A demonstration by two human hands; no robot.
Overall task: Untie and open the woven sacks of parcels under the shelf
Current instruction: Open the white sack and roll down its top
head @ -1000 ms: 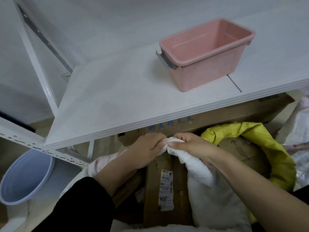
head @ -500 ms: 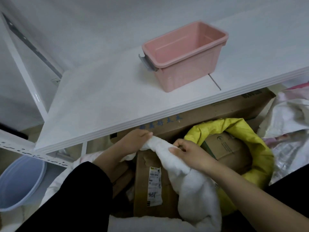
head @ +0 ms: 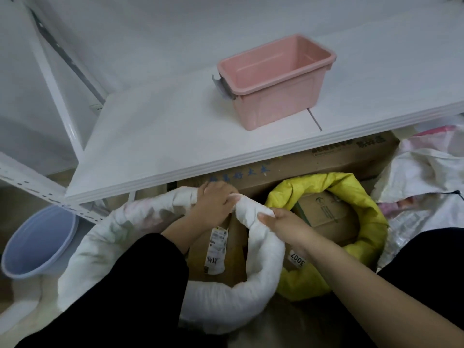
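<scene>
Moved since a second ago: left hand (head: 213,207) and right hand (head: 283,226), then pinched together on the bunched neck of the white woven sack (head: 261,249), are now drawn apart along its rim, and the mouth is wider.

Landmark: white shelf (head: 175,136).

1. White woven sack: on the floor, just below and in front of the shelf's front edge. Its rim is rolled into a thick collar. The mouth is open, and a cardboard parcel (head: 218,249) with a white label shows inside.
2. Left hand: just under the shelf's front edge. Fingers are curled over the far part of the collar, grasping it.
3. Right hand: further out from the shelf edge, towards its right end. Thumb and fingers are clamped round the collar's right side.
4. Yellow sack (head: 361,222): below the shelf edge, towards its right end, touching the white sack. It is already rolled open, with a box visible within.
5. Pale sack (head: 426,177): slumped beyond the shelf's right end. Whether it is tied cannot be told.
6. Pink bin (head: 273,79) on top of the shelf and blue bucket (head: 37,242) below its left end: not concerned.

Step in hand (judged): opening rather than untying. No tie shows on the white sack, and the collar is being turned down.

Next move (judged): both grips work round the collar, rolling it outward and down evenly until the parcels stand clear. Then release and turn to the pale sack.
</scene>
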